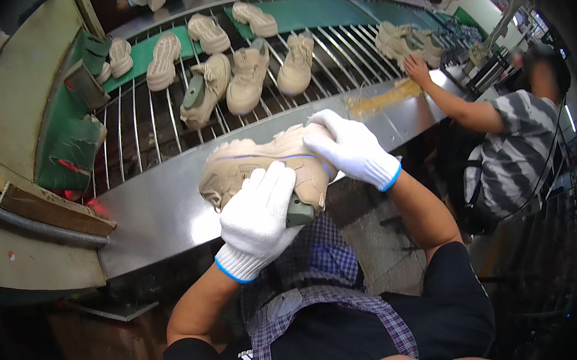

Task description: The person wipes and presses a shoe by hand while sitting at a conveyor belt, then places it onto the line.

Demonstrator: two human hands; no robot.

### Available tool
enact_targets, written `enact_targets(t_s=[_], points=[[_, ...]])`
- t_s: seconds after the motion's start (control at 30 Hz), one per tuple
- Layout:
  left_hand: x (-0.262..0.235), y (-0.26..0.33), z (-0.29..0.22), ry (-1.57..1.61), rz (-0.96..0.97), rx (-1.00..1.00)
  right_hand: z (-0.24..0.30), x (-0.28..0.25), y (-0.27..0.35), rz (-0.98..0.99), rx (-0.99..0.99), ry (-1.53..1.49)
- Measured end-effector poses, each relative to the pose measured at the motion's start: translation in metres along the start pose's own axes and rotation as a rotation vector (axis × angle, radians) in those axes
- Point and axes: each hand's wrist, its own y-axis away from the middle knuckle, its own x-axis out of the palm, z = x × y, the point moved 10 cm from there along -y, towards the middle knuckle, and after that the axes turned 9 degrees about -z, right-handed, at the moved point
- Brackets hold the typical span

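A beige shoe (239, 167) is held on its side between my gloved hands, its chunky pale sole (258, 146) turned up and away from me. My left hand (257, 213) is closed around the upper, with the fingers lying across its side. At the shoe's right end, my right hand (351, 146) grips the sole, the thumb and fingers pressed against it. A green shoe last (298, 211) shows at the shoe's opening by my left fingers. Just beyond, a beige shoe (205, 91) with a green last stands on the roller conveyor (151, 134).
More beige shoes stand or lie sole up on the rollers and green sheets (308, 15). A steel ledge (154, 212) runs along the near side. To the right, a co-worker (515, 139) reaches to a group of shoes (403, 43). A cream machine housing (20, 94) stands left.
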Motion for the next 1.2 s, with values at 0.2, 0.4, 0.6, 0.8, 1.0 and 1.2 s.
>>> enact_targets(t_s=[0.2,0.4,0.6,0.8,1.0,1.2], points=[[0.017,0.026,-0.004,-0.059,0.104,0.104,-0.013,0.05,0.012,0.074,0.026,0.074],[0.02,0.024,-0.002,-0.029,0.153,0.185,-0.009,0.064,0.019,0.149,-0.07,0.162],[0.024,0.052,-0.012,-0.07,0.172,0.322,0.006,0.093,0.032,0.221,-0.364,0.146],[0.004,0.071,0.003,-0.125,0.17,0.191,0.033,0.117,0.009,0.659,-0.141,0.161],[0.005,0.089,0.016,-0.099,0.209,0.21,0.032,0.163,-0.032,0.693,-0.172,-0.064],[0.015,0.084,0.037,-0.029,0.271,0.236,0.047,0.175,-0.051,0.929,-0.236,-0.231]])
